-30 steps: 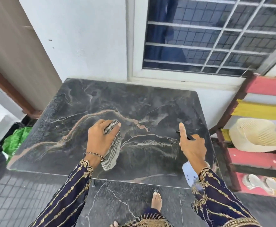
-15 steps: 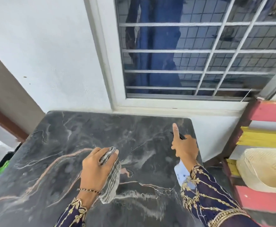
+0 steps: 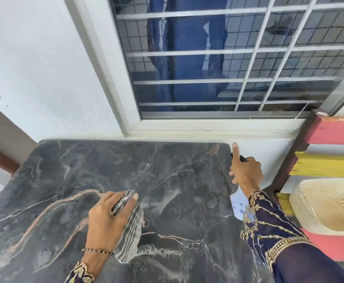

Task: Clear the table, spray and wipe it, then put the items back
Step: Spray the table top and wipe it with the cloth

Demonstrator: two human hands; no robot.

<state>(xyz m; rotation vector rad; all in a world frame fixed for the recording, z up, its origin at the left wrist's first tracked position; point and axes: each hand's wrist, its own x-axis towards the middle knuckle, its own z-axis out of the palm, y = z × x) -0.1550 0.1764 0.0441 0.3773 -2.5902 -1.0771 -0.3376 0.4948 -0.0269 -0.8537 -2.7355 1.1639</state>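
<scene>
Marble of the table (image 3: pixel 167 180) runs dark grey and glossy under me, veined in white, with one pinkish-tan streak sweeping in from the left edge. Its far edge sits tight against the white wall (image 3: pixel 44 68), just below the sill of the barred window (image 3: pixel 228 58), and both far corners are rounded. The widest run of open stone lies between my two hands and off toward the far left corner. My left hand (image 3: pixel 107 223) is over the near middle of the table, fingers and thumb curled tight around a bunched cloth (image 3: pixel 130 237). The cloth is thin, soft, grey-and-white striped fabric; its folded end pokes out by my fingertips and the rest hangs in a loose flap beside my wrist. I cannot tell whether that flap touches the stone. A thin beaded bracelet (image 3: pixel 97 251) circles this wrist. My right hand (image 3: pixel 246 174) is near the far right corner, over the right edge, wrapped round the spray bottle (image 3: pixel 237 203), forefinger stuck out straight toward the wall. Only the bottle's white plastic body with small blue marks shows below my palm, and a bit of black head shows above my knuckles. The sleeve (image 3: pixel 279 231) is sheer navy with gold embroidery. Just beyond the right edge stands a wooden rack (image 3: pixel 334 129) of pink and yellow painted slats with a cream woven hat (image 3: pixel 330 207) on it, so that side is hemmed in.
</scene>
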